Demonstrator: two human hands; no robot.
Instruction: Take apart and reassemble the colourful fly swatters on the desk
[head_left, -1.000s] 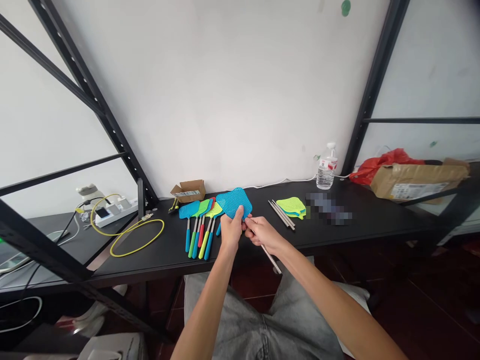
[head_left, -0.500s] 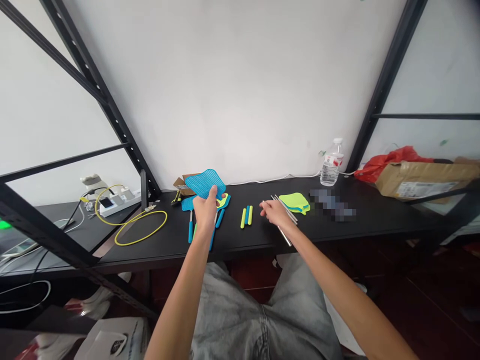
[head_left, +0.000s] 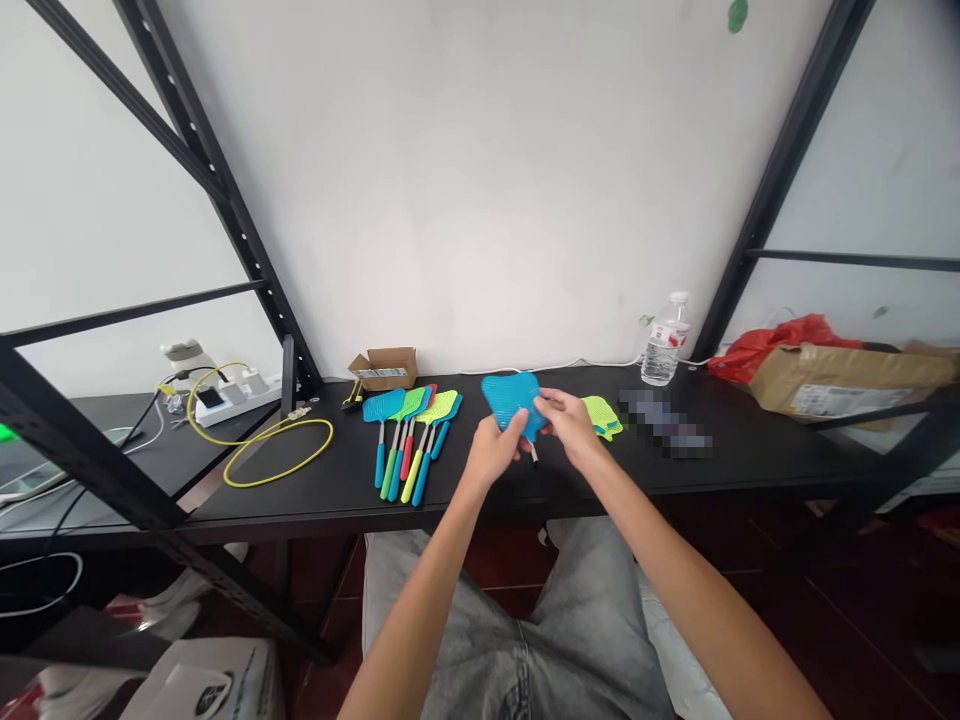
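Observation:
Both my hands are together over the middle of the table, closed on a blue fly swatter head (head_left: pixel 510 397) that is held up tilted. My left hand (head_left: pixel 495 450) pinches its lower edge with the thumb on top. At its right edge sits my right hand (head_left: pixel 568 420), fingers bent around the neck area. The end of a thin metal rod (head_left: pixel 534 455) shows just below the head; its upper part is hidden. Left of my hands lies a row of fly swatters (head_left: pixel 405 440) with blue, green, red and yellow-green parts. Yellow-green swatter heads (head_left: pixel 604 415) lie beyond my right hand.
A small open cardboard box (head_left: pixel 384 370) stands by the wall. A yellow cable (head_left: pixel 330 440) loops near a power strip (head_left: pixel 240 398) at left. At right are a water bottle (head_left: pixel 664 345), a blurred item (head_left: pixel 666 422) and a cardboard box (head_left: pixel 847 380). Black shelf posts flank the table.
My left hand has brought the blue swatter head from above the swatter row rightward to the middle. My right hand has left the metal rods' spot and come up to the head.

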